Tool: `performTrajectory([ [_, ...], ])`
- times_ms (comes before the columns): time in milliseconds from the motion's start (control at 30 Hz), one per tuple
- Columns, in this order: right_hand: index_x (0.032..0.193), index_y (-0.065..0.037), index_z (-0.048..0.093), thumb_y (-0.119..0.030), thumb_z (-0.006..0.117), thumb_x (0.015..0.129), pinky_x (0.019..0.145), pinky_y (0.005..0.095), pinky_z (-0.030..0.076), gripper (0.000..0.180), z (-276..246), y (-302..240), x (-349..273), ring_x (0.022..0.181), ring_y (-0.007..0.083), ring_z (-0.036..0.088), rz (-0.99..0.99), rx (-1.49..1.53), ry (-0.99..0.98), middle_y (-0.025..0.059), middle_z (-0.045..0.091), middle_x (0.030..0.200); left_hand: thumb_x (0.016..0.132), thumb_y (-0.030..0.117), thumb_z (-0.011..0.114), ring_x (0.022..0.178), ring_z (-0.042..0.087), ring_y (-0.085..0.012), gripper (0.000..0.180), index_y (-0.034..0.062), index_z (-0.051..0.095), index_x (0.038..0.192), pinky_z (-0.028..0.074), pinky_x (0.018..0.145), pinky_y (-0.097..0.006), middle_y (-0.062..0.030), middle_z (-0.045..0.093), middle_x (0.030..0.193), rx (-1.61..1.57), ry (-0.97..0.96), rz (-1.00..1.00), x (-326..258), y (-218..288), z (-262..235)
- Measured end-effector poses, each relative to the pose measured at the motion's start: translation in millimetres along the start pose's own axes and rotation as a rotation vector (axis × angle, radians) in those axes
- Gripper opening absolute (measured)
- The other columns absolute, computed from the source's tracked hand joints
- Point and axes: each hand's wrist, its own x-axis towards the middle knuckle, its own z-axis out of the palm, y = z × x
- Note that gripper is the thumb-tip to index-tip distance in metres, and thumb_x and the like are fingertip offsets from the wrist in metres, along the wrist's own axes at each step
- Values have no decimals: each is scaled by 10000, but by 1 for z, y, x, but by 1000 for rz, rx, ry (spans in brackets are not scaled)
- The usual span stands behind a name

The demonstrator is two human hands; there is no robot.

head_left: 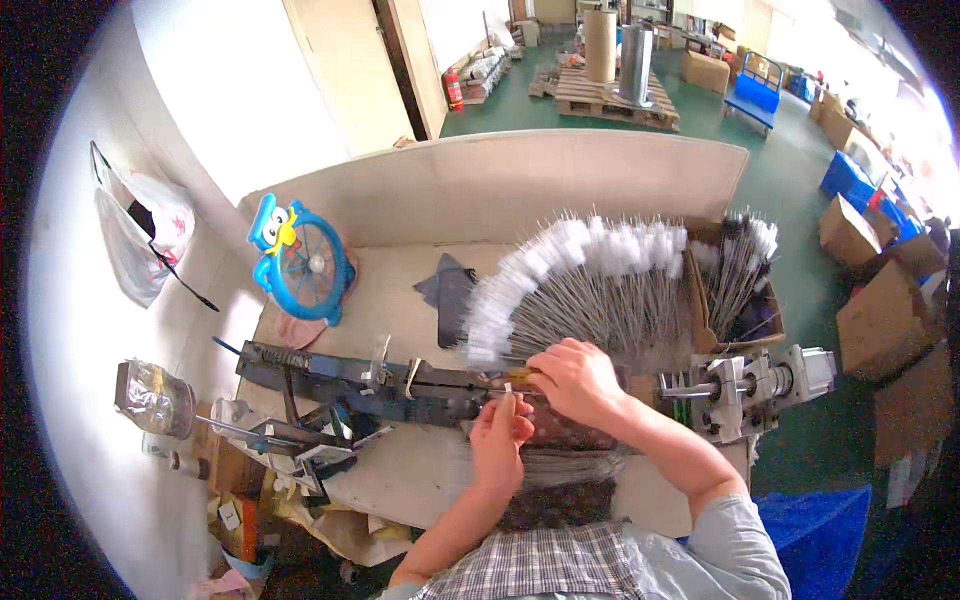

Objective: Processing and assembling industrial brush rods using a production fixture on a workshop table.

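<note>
Checked sleeves and both forearms enter from the lower edge, head view. Left hand [500, 432]: fingers [512, 410] pinched narrow on a small white tag [508, 388] at the end of a thin wire. Right hand [577, 380]: fingers curled shut over the wire end, just right of the tag, resting on the dark metal jig [350, 380] that runs leftward across the table [400, 290].

Beyond the fingers: fan of white-tipped wire rods [590, 275], tips upward. Right of them, an open cardboard box [735, 290] holds more rods. Right of the right hand: grey motor unit [770, 380].

Far left of the fingers: blue round fan [305, 262]; white plastic bag [140, 235] on the wall.
</note>
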Motion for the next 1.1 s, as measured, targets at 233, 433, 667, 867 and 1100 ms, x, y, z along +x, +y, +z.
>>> performTrajectory([
  [233,863,-70,668,-237,581,769,720,378,487,210,-1,-11,3,809,285,606,81,213,-135,94,647,813,896,254,552,547,525,-91,228,35,580,838,435,517,-219,-53,605,684,27,-107,15,2,1,-11],
  [433,906,-36,681,-194,646,768,590,284,483,212,4,-4,6,637,186,627,208,453,-222,106,667,768,931,309,482,579,568,-123,302,21,559,877,464,512,-243,-76,613,711,138,-101,4,3,2,-13],
  [667,922,-65,676,-227,667,734,700,333,483,248,5,-9,-3,773,233,608,84,281,-101,83,655,818,936,446,381,811,587,-187,427,47,530,970,461,786,-346,-81,606,876,-141,-53,-65,9,0,-8],
  [867,918,-97,667,-251,680,676,766,360,439,287,21,-29,-8,900,216,565,-13,56,110,33,640,876,933,370,423,919,549,-162,325,68,517,1003,422,841,-322,-53,582,975,-303,-39,-15,2,-4,-4],
  [1100,880,-152,657,-235,666,671,793,346,405,225,8,-21,-13,932,186,532,-151,14,211,-24,611,895,878,104,515,835,574,-123,82,50,534,937,451,765,-276,-34,588,907,-286,6,44,4,-12,0],
])
